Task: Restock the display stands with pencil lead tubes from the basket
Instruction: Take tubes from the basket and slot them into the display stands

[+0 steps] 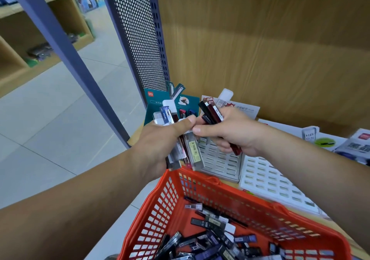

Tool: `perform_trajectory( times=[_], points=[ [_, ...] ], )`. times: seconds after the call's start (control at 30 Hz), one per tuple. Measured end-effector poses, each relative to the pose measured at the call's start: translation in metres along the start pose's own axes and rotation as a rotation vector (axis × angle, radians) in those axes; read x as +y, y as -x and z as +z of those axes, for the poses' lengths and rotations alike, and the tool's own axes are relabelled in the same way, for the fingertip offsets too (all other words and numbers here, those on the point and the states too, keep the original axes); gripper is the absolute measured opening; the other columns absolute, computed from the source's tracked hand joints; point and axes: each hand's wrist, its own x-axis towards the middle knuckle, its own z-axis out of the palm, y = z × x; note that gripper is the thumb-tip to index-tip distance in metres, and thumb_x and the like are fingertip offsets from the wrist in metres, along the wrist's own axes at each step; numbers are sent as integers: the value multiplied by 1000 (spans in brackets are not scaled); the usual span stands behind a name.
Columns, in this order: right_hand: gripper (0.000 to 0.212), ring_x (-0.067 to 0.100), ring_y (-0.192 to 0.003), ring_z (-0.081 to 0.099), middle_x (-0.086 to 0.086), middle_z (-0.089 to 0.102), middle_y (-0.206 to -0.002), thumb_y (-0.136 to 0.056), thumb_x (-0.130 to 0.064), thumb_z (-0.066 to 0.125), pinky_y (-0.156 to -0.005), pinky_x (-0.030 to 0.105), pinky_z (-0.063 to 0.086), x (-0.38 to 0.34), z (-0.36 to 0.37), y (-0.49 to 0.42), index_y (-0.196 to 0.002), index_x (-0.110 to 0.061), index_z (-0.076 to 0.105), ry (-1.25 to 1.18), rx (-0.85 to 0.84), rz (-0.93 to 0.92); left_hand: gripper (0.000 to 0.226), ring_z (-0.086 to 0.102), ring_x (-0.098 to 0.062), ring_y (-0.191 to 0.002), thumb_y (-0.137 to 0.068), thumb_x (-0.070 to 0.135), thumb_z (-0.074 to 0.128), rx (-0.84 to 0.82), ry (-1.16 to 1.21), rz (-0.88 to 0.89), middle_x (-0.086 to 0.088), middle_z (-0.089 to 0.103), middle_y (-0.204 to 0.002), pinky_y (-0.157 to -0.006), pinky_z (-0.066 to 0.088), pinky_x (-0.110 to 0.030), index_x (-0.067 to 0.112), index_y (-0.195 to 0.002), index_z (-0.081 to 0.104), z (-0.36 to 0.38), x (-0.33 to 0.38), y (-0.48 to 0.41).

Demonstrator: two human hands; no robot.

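My left hand grips a fanned bunch of pencil lead tubes, clear, white and dark ones. Beside it, my right hand holds a few dark red and black tubes, its thumb touching the left thumb. Both hands hover above a white slotted display stand with empty slots. A second white slotted stand lies to its right. Below, the orange basket holds several loose lead tubes.
A teal display card with tubes stands behind my left hand. Boxed lead displays sit at the right on the wooden shelf. A blue perforated upright borders the shelf at the left; tiled floor lies beyond.
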Motion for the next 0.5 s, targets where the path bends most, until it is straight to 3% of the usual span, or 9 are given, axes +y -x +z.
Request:
perform_trajectory(
  times=[0.13, 0.3, 0.5],
  points=[
    [21, 15, -40, 30, -3, 46, -49, -87, -8, 80, -44, 24, 24, 3, 1, 5, -88, -13, 59, 28, -5, 16, 27, 79, -27, -79, -82, 27, 86, -35, -4, -1, -9, 81, -92, -61, 61, -35, 15, -104, 77, 3, -1, 0],
    [21, 12, -40, 32, 4, 47, -57, -90, -5, 75, -43, 22, 25, 5, -7, 1, -106, -9, 63, -107, 132, 58, 27, 77, -24, -81, -82, 22, 87, -27, -33, 34, -8, 80, -93, -64, 62, -37, 16, -106, 78, 4, -5, -2],
    [19, 11, -41, 34, 3, 45, -66, -92, -9, 75, -40, 23, 28, 10, -18, -2, -101, -17, 60, -380, 267, 39, 26, 78, -31, -87, -85, 9, 83, -83, -143, 16, -13, 80, -94, -62, 64, -38, 14, -108, 74, 5, -7, 0]
  ],
)
